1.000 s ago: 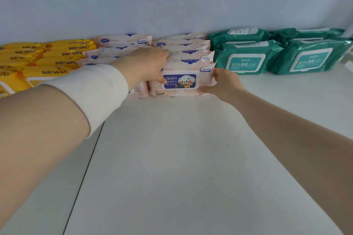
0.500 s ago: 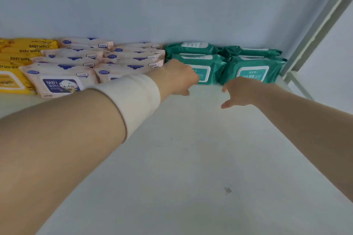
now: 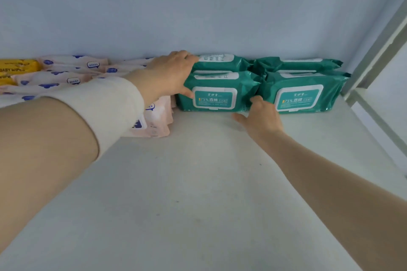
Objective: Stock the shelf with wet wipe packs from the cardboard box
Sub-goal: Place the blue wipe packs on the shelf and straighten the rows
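Rows of wet wipe packs stand along the back of the white shelf (image 3: 198,182). A front green pack (image 3: 217,91) sits left of a second green pack (image 3: 301,91), with more green packs behind them. My left hand (image 3: 169,75) lies on the left end and top of the front green pack, thumb on its face. My right hand (image 3: 261,116) touches the same pack's lower right corner, fingers spread. Pink packs (image 3: 66,77) stand to the left, partly hidden by my left arm. The cardboard box is out of view.
Yellow packs (image 3: 13,68) stand at the far left. A pale blue wall (image 3: 198,6) closes the back. The shelf's metal upright (image 3: 378,50) rises at the right edge.
Both hands left the pink pack, moved right across the shelf and now press on the two ends of the front green pack. The view has swung to the right.
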`<control>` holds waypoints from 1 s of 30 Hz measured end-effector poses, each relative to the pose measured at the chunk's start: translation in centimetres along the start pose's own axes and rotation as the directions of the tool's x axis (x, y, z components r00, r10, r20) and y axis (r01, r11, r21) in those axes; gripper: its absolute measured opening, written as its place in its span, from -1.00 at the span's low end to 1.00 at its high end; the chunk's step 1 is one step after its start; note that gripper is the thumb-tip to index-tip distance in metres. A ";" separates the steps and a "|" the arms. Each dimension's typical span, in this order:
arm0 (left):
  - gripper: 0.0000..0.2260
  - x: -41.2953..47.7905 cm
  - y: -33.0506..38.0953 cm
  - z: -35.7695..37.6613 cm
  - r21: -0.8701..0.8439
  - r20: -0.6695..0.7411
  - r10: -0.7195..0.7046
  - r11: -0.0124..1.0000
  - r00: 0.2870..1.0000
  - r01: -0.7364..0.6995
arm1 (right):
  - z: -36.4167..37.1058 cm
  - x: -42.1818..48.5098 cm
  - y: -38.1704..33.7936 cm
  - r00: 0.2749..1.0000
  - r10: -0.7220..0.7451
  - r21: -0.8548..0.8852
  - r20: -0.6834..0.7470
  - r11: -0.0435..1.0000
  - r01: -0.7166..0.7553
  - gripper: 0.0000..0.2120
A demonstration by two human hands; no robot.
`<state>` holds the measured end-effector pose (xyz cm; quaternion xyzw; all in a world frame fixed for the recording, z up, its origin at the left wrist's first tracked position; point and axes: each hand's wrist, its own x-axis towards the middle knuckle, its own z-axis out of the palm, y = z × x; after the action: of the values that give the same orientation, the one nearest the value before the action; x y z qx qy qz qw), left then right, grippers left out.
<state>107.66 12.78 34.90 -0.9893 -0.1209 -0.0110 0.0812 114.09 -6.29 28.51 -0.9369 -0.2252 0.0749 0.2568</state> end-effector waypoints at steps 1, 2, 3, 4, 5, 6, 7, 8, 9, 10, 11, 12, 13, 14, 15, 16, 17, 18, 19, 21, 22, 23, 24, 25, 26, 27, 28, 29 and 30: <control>-0.22 0.6 -0.5 0.3 -0.020 0.010 0.006 1.000 1.000 -0.006 | 0.6 0.4 -0.3 0.999 0.008 0.039 -0.035 0.999 -0.007 -0.52; -0.24 1.0 -0.9 0.6 -0.037 0.005 0.012 0.999 1.000 -0.012 | 1.1 0.8 -0.5 0.997 0.024 0.072 -0.066 0.997 -0.019 -0.54; -0.26 1.3 -1.2 0.8 -0.047 -0.010 0.018 0.999 1.000 -0.018 | 1.5 1.4 -0.7 0.995 0.045 0.099 -0.091 0.994 -0.036 -0.55; -0.27 1.6 -1.5 1.0 -0.050 -0.026 0.026 0.998 0.999 -0.027 | 1.9 1.9 -0.9 0.992 0.065 0.118 -0.107 0.992 -0.052 -0.56; -0.29 1.8 -1.7 1.3 -0.053 -0.040 0.033 0.998 0.999 -0.035 | 2.1 2.5 -1.0 0.990 0.082 0.129 -0.115 0.989 -0.067 -0.57; -0.29 2.1 -1.9 1.4 -0.058 -0.050 0.038 0.997 0.998 -0.041 | 2.3 2.9 -1.1 0.988 0.094 0.139 -0.122 0.987 -0.077 -0.58; -0.30 2.2 -2.1 1.5 -0.065 -0.056 0.042 0.997 0.998 -0.046 | 2.5 3.3 -1.2 0.986 0.104 0.148 -0.131 0.985 -0.084 -0.58; -0.30 2.4 -2.2 1.6 -0.072 -0.054 0.045 0.996 0.998 -0.049 | 2.6 3.3 -1.3 0.984 0.108 0.157 -0.140 0.984 -0.086 -0.58; -0.29 2.4 -2.2 1.5 -0.077 -0.043 0.048 0.996 0.998 -0.051 | 2.7 3.2 -1.3 0.983 0.106 0.165 -0.147 0.983 -0.081 -0.58; -0.27 2.4 -2.2 1.4 -0.080 -0.028 0.052 0.995 0.998 -0.054 | 2.7 2.9 -1.2 0.983 0.097 0.171 -0.153 0.983 -0.070 -0.58; -0.25 2.4 -2.2 1.3 -0.085 -0.009 0.057 0.995 0.998 -0.058 | 2.7 2.7 -1.1 0.984 0.088 0.177 -0.157 0.982 -0.060 -0.57; -0.22 2.3 -2.1 1.1 -0.095 0.009 0.063 0.994 0.998 -0.062 | 2.7 2.5 -1.1 0.984 0.083 0.179 -0.157 0.982 -0.054 -0.57; -0.20 2.2 -2.0 1.0 -0.107 0.023 0.065 0.992 0.998 -0.062 | 2.6 2.3 -1.1 0.985 0.082 0.176 -0.153 0.983 -0.054 -0.55; -0.19 2.1 -1.8 0.8 -0.114 0.028 0.065 0.992 0.998 -0.061 | 2.5 2.4 -1.1 0.985 0.084 0.170 -0.148 0.984 -0.059 -0.54; -0.21 2.2 -1.6 0.8 -0.114 0.027 0.064 0.992 0.998 -0.060 | 2.5 2.6 -1.2 0.985 0.092 0.162 -0.143 0.984 -0.068 -0.54; -0.25 2.3 -1.5 0.7 -0.109 0.024 0.062 0.992 0.998 -0.059 | 2.4 2.8 -1.3 0.985 0.102 0.156 -0.141 0.985 -0.080 -0.54; -0.28 2.5 -1.4 0.6 -0.105 0.021 0.058 0.993 0.998 -0.055 | 2.5 3.0 -1.5 0.984 0.114 0.150 -0.141 0.984 -0.092 -0.54; -0.31 2.7 -1.3 0.6 -0.100 0.018 0.053 0.994 0.998 -0.051 | 2.6 3.2 -1.7 0.982 0.123 0.147 -0.145 0.984 -0.101 -0.54; -0.32 2.8 -1.2 0.6 -0.092 0.019 0.050 0.995 0.999 -0.048 | 2.8 3.4 -1.9 0.980 0.128 0.148 -0.152 0.983 -0.106 -0.54; -0.33 3.0 -0.9 0.6 -0.072 0.032 0.045 0.997 0.998 -0.042 | 2.9 3.4 -2.0 0.980 0.134 0.154 -0.149 0.982 -0.111 -0.56; -0.34 2.9 -0.8 0.5 -0.058 0.044 0.039 0.998 0.998 -0.037 | 2.8 3.4 -2.1 0.982 0.132 0.151 -0.133 0.982 -0.112 -0.57; -0.35 2.7 -0.5 0.3 -0.037 0.062 0.030 0.999 0.998 -0.028 | 2.5 3.2 -2.1 0.988 0.120 0.131 -0.101 0.986 -0.106 -0.59; -0.37 2.5 -0.3 0.1 -0.005 0.085 0.020 1.000 0.996 -0.020 | 2.0 3.0 -2.2 0.994 0.096 0.088 -0.051 0.992 -0.091 -0.60; -0.37 2.3 0.1 -0.3 0.037 0.105 0.011 0.999 0.994 -0.015 | 1.4 2.8 -2.2 0.998 0.062 0.030 0.009 0.998 -0.062 -0.63; -0.35 2.1 0.5 -0.7 0.087 0.111 0.008 0.996 0.994 -0.018 | 0.7 2.5 -2.1 0.997 0.021 -0.028 0.069 0.999 -0.019 -0.66; -0.33 1.9 1.1 -1.2 0.136 0.095 0.020 0.990 0.995 -0.033 | -0.1 2.2 -2.0 0.992 -0.021 -0.083 0.123 0.996 0.031 -0.70; -0.32 1.7 1.8 -1.7 0.175 0.058 0.048 0.983 0.997 -0.057 | -0.9 1.7 -1.9 0.983 -0.062 -0.142 0.174 0.986 0.087 -0.71; -0.33 1.4 2.8 -2.3 0.196 0.009 0.092 0.976 0.996 -0.092 | -1.8 1.2 -1.6 0.968 -0.102 -0.210 0.230 0.966 0.152 -0.69; -0.37 1.1 3.9 -3.0 0.206 -0.043 0.149 0.969 0.988 -0.137 | -2.8 0.6 -1.3 0.945 -0.136 -0.283 0.298 0.933 0.223 -0.63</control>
<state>109.69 8.87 37.27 -0.9813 -0.0472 -0.0218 0.1854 114.81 -6.29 31.62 -0.9215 -0.3529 0.1428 0.0775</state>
